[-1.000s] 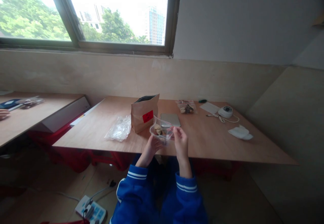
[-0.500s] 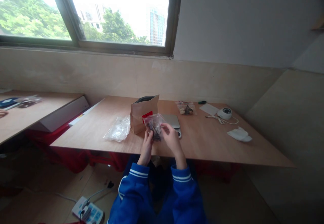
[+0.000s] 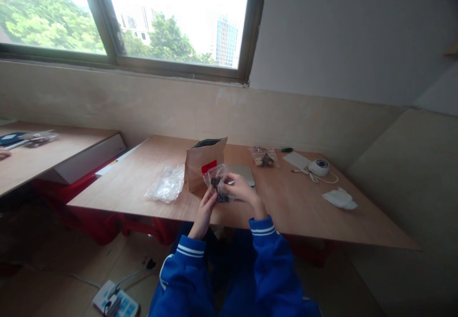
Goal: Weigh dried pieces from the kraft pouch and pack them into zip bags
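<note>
Both my hands hold a small clear plastic bag [image 3: 215,179] with dark pieces inside, lifted just above the near edge of the wooden table [image 3: 286,212]. My left hand [image 3: 205,203] grips its lower left side. My right hand [image 3: 239,188] pinches its right side near the top. Just behind the bag stands an open brown paper pouch [image 3: 203,163] with a red label. A flat silver scale [image 3: 244,174] lies right of the pouch, partly hidden by my right hand.
A crumpled clear bag [image 3: 165,184] lies left of the pouch. Farther back sit a small filled bag [image 3: 265,158], a white paper [image 3: 296,160], a round white device with cord [image 3: 318,167] and a white tissue [image 3: 338,198]. Another table [image 3: 43,152] stands left; a power strip [image 3: 114,302] lies on the floor.
The clear bag was held open and flat with light pieces showing; now it is turned upright, dark pieces visible, and my hands have drawn closer together on it.
</note>
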The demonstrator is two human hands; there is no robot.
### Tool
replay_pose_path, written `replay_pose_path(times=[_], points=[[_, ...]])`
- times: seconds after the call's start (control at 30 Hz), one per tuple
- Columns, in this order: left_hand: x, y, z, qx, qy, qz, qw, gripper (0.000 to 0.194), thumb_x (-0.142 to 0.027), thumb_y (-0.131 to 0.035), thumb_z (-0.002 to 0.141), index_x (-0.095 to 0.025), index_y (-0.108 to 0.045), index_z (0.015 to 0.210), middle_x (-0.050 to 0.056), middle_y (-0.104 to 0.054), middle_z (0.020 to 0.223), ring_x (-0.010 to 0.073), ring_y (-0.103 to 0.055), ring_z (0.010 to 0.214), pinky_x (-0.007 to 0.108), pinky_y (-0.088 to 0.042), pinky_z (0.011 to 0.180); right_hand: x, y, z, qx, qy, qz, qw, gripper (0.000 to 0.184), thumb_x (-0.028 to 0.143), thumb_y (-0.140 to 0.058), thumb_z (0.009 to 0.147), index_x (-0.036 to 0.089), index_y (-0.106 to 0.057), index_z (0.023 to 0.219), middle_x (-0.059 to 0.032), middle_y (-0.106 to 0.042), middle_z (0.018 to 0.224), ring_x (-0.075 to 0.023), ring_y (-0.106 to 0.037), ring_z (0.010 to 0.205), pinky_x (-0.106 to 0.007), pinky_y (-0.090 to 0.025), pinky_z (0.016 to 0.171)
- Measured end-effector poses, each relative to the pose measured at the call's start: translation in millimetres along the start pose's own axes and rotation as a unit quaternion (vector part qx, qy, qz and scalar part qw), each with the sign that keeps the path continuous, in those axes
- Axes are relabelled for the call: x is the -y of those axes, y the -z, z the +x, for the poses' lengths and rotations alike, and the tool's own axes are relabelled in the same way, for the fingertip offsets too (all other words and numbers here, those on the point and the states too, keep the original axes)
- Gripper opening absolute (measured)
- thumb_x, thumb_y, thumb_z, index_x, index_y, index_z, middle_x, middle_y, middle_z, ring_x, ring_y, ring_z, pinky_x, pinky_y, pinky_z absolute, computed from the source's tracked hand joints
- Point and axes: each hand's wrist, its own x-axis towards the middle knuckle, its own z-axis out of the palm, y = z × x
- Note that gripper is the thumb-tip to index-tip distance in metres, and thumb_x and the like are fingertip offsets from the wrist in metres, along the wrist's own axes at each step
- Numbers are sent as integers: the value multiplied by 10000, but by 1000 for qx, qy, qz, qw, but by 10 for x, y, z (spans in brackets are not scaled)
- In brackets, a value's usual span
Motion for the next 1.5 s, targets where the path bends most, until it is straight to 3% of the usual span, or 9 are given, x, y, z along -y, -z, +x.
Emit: replay_pose_path(times=[0.13, 0.3, 0.5, 0.63, 0.77, 0.97, 1.23, 1.5], points=[[-11, 118, 46, 8, -13, 65, 998, 458, -320, -705, 751, -260, -633, 1199, 42, -532, 1375, 286, -381, 1339, 416, -292, 1106, -69, 6, -2, 48, -9, 50, 998, 359, 274, -582, 806, 187, -645, 1149, -54, -708, 965, -173, -651, 776, -286, -523, 692], [-2, 151, 51, -17, -15, 108, 994, 459, -363, -692, 752, -272, -635, 1199, 27, -486, 1410, 297, -343, 1359, 427, -280, 1116, -105, -33, 35, 58, 1, 48, 997, 345, 289, -571, 816, 185, -645, 1137, -66, -701, 1021, -192, -651, 872, -304, -519, 766], [23, 67, 40, -10, -21, 128, 992, 441, -370, -677, 754, -244, -652, 1176, 37, -535, 1366, 286, -350, 1356, 414, -271, 1123, -192, -42, 38, -6, -4, 30, 1000, 352, 225, -602, 762, 170, -651, 1106, -73, -707, 991, -192, -655, 808, -310, -519, 717], [12, 50, 42, 6, -10, 87, 996, 458, -364, -683, 753, -242, -639, 1192, 45, -523, 1379, 279, -379, 1341, 407, -302, 1106, -216, -32, 25, -39, 19, 14, 999, 259, 229, -621, 752, 162, -685, 993, -68, -719, 948, -194, -653, 831, -322, -505, 766], [-10, 54, 42, -14, -1, 36, 999, 449, -357, -686, 760, -240, -638, 1191, 53, -553, 1354, 279, -441, 1297, 393, -361, 1058, -166, -59, 14, -54, 26, 20, 998, 250, 300, -671, 738, 168, -679, 950, -59, -722, 901, -196, -655, 826, -334, -497, 784], [-44, 46, 68, -74, 28, -29, 996, 383, -335, -699, 757, -218, -669, 1120, 77, -651, 1222, 244, -599, 1099, 309, -475, 863, -70, -84, -72, -65, 4, 63, 996, 227, 301, -663, 751, 163, -664, 931, -67, -715, 904, -192, -661, 813, -312, -506, 740], [-20, 33, 103, -77, 38, -56, 995, 386, -370, -702, 749, -188, -659, 1086, 73, -684, 1072, 156, -631, 843, 231, -463, 663, -34, -3, -226, -113, -4, 47, 992, 178, 290, -656, 760, 166, -660, 888, -48, -706, 863, -185, -658, 803, -303, -516, 732], [-71, 14, 91, -61, 48, -66, 995, 347, -395, -675, 764, -243, -664, 1076, 38, -677, 1061, 152, -620, 901, 230, -457, 708, 69, 59, -210, -172, 3, 137, 975, 247, 348, -707, 721, 161, -638, 867, -71, -726, 872, -210, -681, 832, -328, -533, 775]])
